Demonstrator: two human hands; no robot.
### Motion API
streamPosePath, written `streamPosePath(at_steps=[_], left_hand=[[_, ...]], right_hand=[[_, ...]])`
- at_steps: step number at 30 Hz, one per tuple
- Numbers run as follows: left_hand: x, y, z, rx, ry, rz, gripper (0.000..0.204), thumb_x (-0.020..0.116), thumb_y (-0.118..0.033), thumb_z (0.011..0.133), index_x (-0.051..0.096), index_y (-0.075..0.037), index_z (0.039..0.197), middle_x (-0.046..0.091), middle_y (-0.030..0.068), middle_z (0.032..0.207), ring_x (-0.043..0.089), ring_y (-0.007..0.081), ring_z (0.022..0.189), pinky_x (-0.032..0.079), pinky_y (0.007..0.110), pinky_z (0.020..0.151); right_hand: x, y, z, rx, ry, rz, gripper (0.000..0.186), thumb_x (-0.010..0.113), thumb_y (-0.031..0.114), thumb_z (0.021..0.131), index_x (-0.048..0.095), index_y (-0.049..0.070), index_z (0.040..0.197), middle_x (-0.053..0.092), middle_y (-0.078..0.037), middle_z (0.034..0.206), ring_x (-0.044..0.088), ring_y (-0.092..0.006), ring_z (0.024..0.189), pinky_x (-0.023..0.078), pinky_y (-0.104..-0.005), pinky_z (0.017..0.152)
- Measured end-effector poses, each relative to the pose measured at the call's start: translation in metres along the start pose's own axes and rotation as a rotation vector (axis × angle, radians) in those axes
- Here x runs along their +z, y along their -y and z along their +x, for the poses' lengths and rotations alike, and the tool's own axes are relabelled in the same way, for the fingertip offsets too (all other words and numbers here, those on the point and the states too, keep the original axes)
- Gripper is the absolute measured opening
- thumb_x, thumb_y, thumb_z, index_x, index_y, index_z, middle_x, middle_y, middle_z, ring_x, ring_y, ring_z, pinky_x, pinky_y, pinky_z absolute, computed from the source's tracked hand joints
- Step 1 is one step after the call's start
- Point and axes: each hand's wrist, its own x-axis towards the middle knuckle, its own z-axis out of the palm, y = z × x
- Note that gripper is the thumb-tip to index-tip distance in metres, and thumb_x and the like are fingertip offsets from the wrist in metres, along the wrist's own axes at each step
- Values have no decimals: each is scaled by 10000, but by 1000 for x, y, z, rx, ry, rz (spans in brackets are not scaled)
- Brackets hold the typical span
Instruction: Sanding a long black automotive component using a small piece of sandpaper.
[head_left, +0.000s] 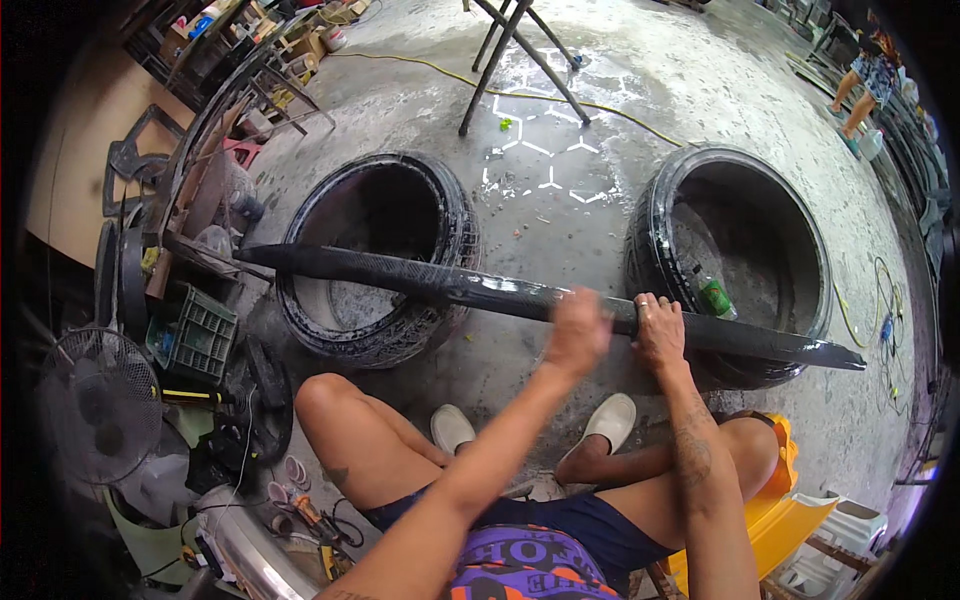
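A long, narrow black strip point(395, 273) with a carbon-fibre-like weave and wet, glossy patches lies across two tyres. Its left end tapers past the left tyre point(455, 205), and its right end reaches beyond the right tyre point(655, 245). My right hand point(660, 332) grips the strip right of its middle, fingers bent over the far edge. Just left of it, my left hand point(580, 328) is on or just above the strip, smeared by motion. Its fingers cannot be made out, nor whether it holds anything.
A green-labelled bottle point(714, 296) lies inside the right tyre. Trestle legs point(525, 50) and a yellow hose point(420, 64) are ahead. To the left stand a fan point(100, 405) and a green crate point(203, 335); a yellow chair point(755, 535) is at lower right. Another person point(868, 80) stands far right.
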Motion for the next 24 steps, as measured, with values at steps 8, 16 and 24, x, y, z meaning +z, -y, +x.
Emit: streamPosePath(at_steps=[8,16,24], left_hand=[[-52,84,-4,-52,-226,304,203,631,-198,890,587,-12,956,535,217,1012,522,402,966,412,555,917],[-96,132,2,-184,-187,263,229,630,-218,910,576,-11,993,551,212,1014,516,405,938,402,525,840],[-166,223,-13,-430,-411,345,325,686,-188,910,556,-31,1163,493,165,1161,490,405,1065,431,544,909]], right_hand=[[-7,17,2,-12,60,12,684,899,170,527,577,94,1125,592,-70,1049,586,-283,1037,423,-424,895],[5,3,-9,11,54,-56,752,910,151,515,551,109,1175,565,-82,1106,548,-294,1087,403,-430,945],[-27,59,17,50,74,7,1125,958,285,521,387,136,1479,481,-119,1369,418,-353,1351,264,-551,1146]])
